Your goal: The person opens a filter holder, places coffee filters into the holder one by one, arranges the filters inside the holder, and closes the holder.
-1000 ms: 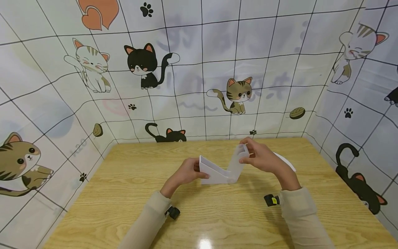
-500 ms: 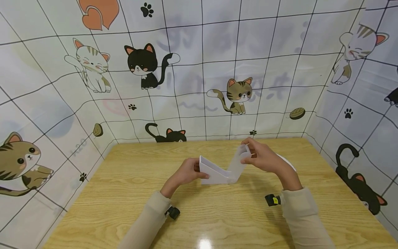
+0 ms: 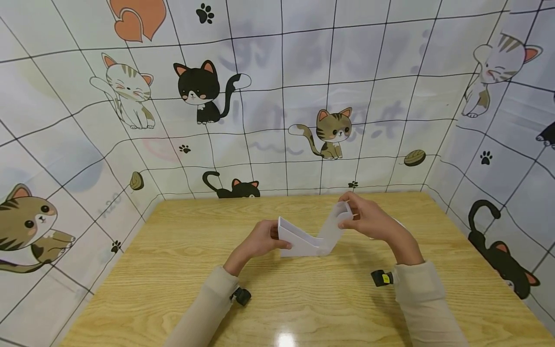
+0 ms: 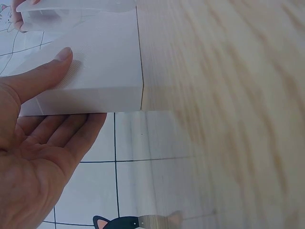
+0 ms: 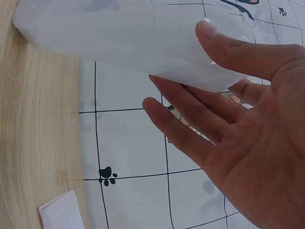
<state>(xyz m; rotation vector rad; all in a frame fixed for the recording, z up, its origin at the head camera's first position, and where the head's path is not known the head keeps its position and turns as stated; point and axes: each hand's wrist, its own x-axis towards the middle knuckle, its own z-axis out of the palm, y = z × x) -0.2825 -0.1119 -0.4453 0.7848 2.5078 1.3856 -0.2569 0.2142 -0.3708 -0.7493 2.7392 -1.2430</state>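
Observation:
On the table, a white plastic box [image 3: 299, 241] stands with its translucent lid [image 3: 334, 226] tipped up and away to the right, joined at the low right end. My left hand [image 3: 261, 238] grips the box's left end; in the left wrist view its thumb [image 4: 62, 57] lies on the textured side, with the other fingers round the far side. The upper end of the lid is pinched by my right hand [image 3: 368, 219]. In the right wrist view, the thumb [image 5: 224, 45] presses one side of the lid [image 5: 119, 43] and fingers sit behind it.
Partly hidden behind my right wrist lies a flat white piece [image 3: 400, 222], its corner also showing in the right wrist view. Beyond the back edge of the wooden table [image 3: 208, 221] rises a cat-patterned cloth [image 3: 269, 111], which also lines both sides.
My right hand has shifted slightly to the right, tilting the lid a little farther from the box. The hand now covers more of the white piece. My left hand stays put.

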